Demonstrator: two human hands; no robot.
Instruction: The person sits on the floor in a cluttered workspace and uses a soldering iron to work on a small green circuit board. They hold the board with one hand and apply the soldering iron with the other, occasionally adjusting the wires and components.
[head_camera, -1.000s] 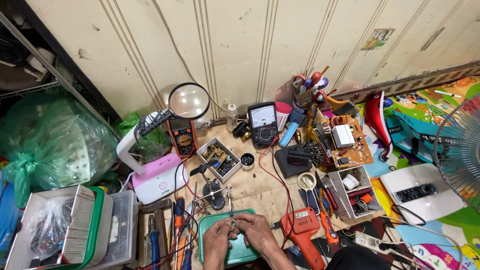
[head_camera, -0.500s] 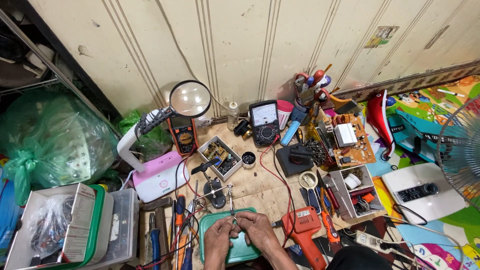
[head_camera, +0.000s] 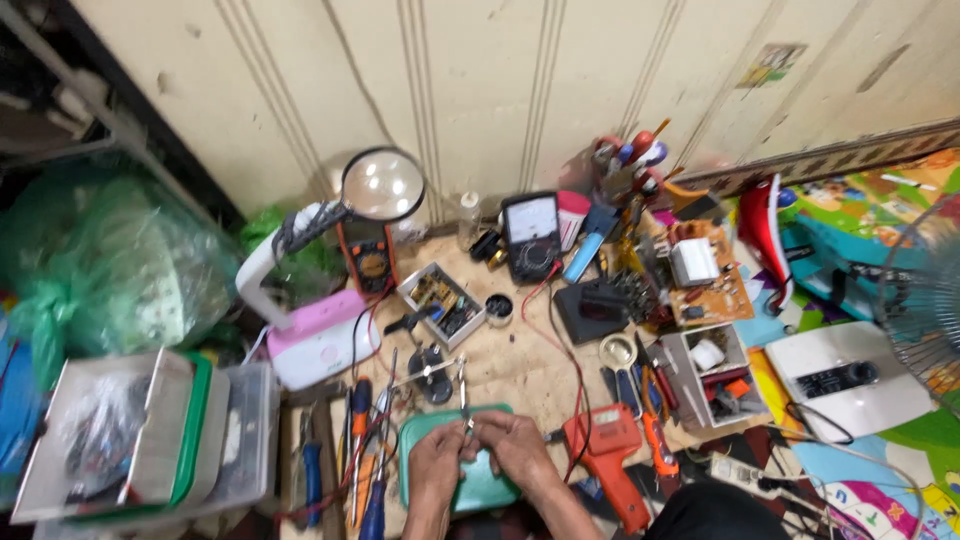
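Both hands meet over the green tray (head_camera: 485, 490) at the bottom of the head view: left hand (head_camera: 437, 467) and right hand (head_camera: 515, 447) have fingers curled and pinched together on a tiny part (head_camera: 468, 428), too small to identify, held just at the lower clip of the helping-hand stand (head_camera: 440, 375). Both are closed on that part, fingertips touching or nearly so. The part sits above the tray's upper edge, between the two thumbs. To do this step well, judging from the frame: keep wrists braced on the tray or surface (head_camera: 520, 360), hold the part steady at the clip, make small finger moves only, and keep work over the tray so anything dropped lands there. Left of the hands lie screwdrivers (head_camera: 365, 450) with a red lead running through them; watch for snagging. Right of the hands, an orange soldering gun (head_camera: 605, 455) lies close to the right wrist, so elbow swing should stay tight. Further out: small parts box (head_camera: 441, 303), black round tin (head_camera: 498, 305), analog meter (head_camera: 530, 235), orange multimeter (head_camera: 372, 262), pink-based magnifier lamp (head_camera: 320, 300) aimed away from the work, so swinging it over would likely help. Circuit board (head_camera: 705, 275) and a fan (head_camera: 925, 300) sit at the right.
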